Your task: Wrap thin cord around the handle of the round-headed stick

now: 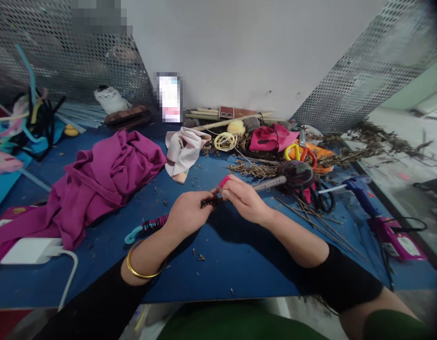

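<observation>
**WRAPPED ROD: COVERING HELD AT MID-LENGTH**

Position: the wrapped rod (150,224) sits just above the blue desk (221,274) at the centre of the view, running from 8 o'clock to 2 o'clock; its teal hooked end (132,234) shows at 8 o'clock, clear of both hands.

Left hand (188,213): fingers curled shut round the rod where the striped purple-and-black winding ends. Right hand (245,200): narrow pinch, thumb and forefinger closed on a small pink piece (225,181) at the end of the winding; the two hands almost touch.

A grey shaft (269,183) runs on from the right hand towards 2 o'clock to a dark ball (296,174); whether it is one piece with the rod cannot be told.

Step in hand, as judged: winding or fixing the covering at mid-length. The next move calls for steady tension from the left hand and a fine pinch from the right; slack would likely loosen the turns.

Surroundings: magenta cloth (108,174) at 10 o'clock; scissors (301,152) at 1 o'clock.
</observation>
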The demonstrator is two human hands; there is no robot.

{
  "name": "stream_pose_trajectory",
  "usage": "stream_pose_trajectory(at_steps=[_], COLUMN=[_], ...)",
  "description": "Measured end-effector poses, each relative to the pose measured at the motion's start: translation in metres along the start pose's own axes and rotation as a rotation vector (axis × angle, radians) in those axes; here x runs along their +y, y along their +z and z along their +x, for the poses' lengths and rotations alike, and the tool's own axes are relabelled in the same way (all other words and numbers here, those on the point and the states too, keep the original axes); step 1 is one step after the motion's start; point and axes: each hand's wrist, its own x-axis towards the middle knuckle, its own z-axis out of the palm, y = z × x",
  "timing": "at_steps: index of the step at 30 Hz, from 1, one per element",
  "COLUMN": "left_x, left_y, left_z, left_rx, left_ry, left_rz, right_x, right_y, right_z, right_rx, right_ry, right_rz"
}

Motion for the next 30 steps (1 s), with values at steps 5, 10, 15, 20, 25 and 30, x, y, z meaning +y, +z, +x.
stream_pose_trajectory(at_steps=[5, 10, 15, 20, 25, 30], left_x=[0.006, 0.008, 0.002, 0.001, 0.002, 0.004], left_y=[-0.002, -0.002, 0.001, 0.003, 0.002, 0.002], left_z=[-0.003, -0.006, -0.005, -0.003, -0.002, -0.002], left_rx=[0.049, 0.054, 0.061, 0.040, 0.060, 0.064], left_ry=[-0.020, 0.010, 0.079, 0.062, 0.051, 0.017], left_rz=[0.098, 0.111, 0.105, 0.091, 0.071, 0.064], right_x=[-0.002, -0.004, -0.004, -0.004, -0.007, -0.005], right_y=[0.000, -0.001, -0.001, 0.000, -0.010, -0.036], right_z=[0.001, 0.003, 0.003, 0.005, 0.007, 0.007], right_rx=[-0.013, -0.050, -0.082, -0.029, 0.143, 0.229], right_ry=[0.048, 0.092, 0.113, 0.130, 0.430, 0.737], right_rz=[-0.028, -0.076, -0.084, 0.002, 0.490, 0.784])
